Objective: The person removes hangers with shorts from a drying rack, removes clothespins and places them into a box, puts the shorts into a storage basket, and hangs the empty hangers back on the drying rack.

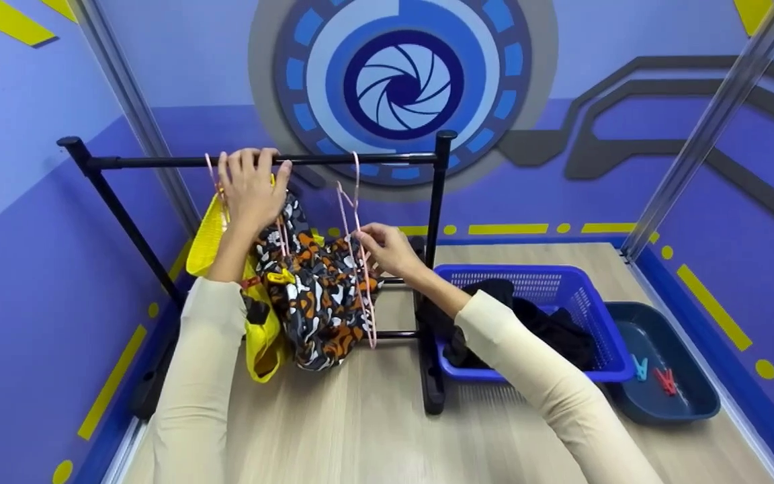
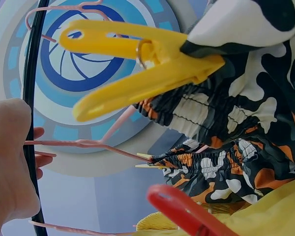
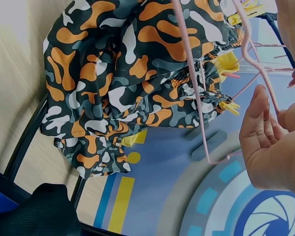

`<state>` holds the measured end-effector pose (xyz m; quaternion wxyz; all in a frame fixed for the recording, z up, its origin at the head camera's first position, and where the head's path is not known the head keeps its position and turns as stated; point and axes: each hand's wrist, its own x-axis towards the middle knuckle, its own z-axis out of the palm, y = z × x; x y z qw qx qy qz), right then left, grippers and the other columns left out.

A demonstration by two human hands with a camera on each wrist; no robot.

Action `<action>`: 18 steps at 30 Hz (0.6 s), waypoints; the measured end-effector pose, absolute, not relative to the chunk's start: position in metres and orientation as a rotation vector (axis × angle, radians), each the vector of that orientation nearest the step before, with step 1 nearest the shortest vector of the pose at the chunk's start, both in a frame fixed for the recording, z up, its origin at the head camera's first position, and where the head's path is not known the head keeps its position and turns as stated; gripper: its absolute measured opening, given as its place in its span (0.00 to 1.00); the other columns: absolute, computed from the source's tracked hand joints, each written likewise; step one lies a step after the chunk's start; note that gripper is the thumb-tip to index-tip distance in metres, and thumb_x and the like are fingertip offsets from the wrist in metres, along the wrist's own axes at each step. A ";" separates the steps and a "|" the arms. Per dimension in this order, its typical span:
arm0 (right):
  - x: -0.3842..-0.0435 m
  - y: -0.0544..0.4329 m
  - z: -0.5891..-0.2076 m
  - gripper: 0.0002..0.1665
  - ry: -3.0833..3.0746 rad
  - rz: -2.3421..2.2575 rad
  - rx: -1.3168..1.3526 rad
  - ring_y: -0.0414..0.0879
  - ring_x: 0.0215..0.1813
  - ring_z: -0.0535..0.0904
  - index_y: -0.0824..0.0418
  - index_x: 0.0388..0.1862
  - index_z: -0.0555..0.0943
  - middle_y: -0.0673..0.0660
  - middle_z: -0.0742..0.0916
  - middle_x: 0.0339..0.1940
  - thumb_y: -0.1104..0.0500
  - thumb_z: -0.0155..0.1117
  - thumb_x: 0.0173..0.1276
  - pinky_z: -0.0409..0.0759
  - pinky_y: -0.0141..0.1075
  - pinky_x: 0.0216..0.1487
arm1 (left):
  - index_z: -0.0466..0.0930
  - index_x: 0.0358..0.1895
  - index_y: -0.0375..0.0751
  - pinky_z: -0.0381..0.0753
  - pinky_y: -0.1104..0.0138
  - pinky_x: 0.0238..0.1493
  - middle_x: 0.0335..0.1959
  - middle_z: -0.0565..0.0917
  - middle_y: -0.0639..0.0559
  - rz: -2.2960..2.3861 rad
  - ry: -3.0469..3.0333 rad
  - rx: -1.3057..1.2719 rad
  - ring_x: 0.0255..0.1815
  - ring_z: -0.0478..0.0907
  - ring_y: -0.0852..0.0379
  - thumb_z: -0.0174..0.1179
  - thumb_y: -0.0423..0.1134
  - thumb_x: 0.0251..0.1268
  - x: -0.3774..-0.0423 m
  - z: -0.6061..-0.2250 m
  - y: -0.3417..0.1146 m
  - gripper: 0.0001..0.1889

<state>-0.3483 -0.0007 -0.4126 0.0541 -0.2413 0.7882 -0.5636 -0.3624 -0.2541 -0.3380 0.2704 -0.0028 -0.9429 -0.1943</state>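
My left hand [image 1: 252, 191] grips the black rail [image 2: 32, 73] of a clothes rack, fingers curled over it among pink hanger hooks. Below hang shorts [image 1: 326, 296] in an orange, white, grey and black pattern, on a pink hanger. A yellow clothes peg [image 2: 152, 64] clips their elasticated waistband. To the left hangs a yellow garment [image 1: 266, 343] with a red clothes peg [image 2: 187, 209]. My right hand [image 1: 390, 252] pinches the wire of another pink hanger [image 3: 191, 73], turned edge-on beside the shorts. Its hook [image 2: 29, 17] is at the rail.
A blue basket [image 1: 602, 323] holding black clothes [image 1: 555, 336] stands right of the rack's upright [image 1: 436, 208]. Beside it, a dark teal tub [image 1: 696, 403] contains a light blue peg [image 1: 639, 368] and a red peg [image 1: 665, 381]. Patterned walls surround the wooden surface [image 1: 340, 430].
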 end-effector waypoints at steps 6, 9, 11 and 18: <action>-0.342 0.007 -0.411 0.18 2.625 -1.447 -0.926 0.34 0.15 0.75 0.68 0.44 0.86 0.58 0.86 0.24 0.56 0.54 0.81 0.77 0.31 0.18 | 0.68 0.70 0.44 0.31 0.45 0.83 0.68 0.68 0.35 -0.511 -2.555 0.002 0.77 0.55 0.37 0.37 0.58 0.83 -0.361 -0.337 -0.253 0.27; -0.338 0.019 -0.408 0.20 2.804 -1.183 -0.998 0.35 0.16 0.75 0.64 0.39 0.87 0.57 0.88 0.23 0.53 0.54 0.81 0.75 0.28 0.21 | 0.68 0.70 0.44 0.31 0.45 0.83 0.68 0.68 0.35 -0.513 -2.558 0.001 0.77 0.55 0.36 0.37 0.58 0.83 -0.361 -0.338 -0.252 0.27; -0.335 0.030 -0.405 0.19 2.883 -1.018 -1.015 0.37 0.19 0.77 0.63 0.39 0.89 0.57 0.90 0.26 0.53 0.56 0.80 0.78 0.30 0.25 | 0.68 0.70 0.44 0.31 0.45 0.83 0.68 0.68 0.35 -0.516 -2.563 -0.001 0.77 0.55 0.36 0.37 0.58 0.83 -0.361 -0.338 -0.252 0.27; -0.335 0.092 -0.397 0.15 2.895 -0.666 -1.012 0.40 0.20 0.79 0.64 0.35 0.88 0.57 0.89 0.26 0.57 0.60 0.76 0.82 0.35 0.30 | 0.68 0.71 0.44 0.31 0.46 0.83 0.69 0.69 0.35 -0.495 -2.562 0.008 0.77 0.56 0.37 0.36 0.59 0.83 -0.359 -0.335 -0.252 0.28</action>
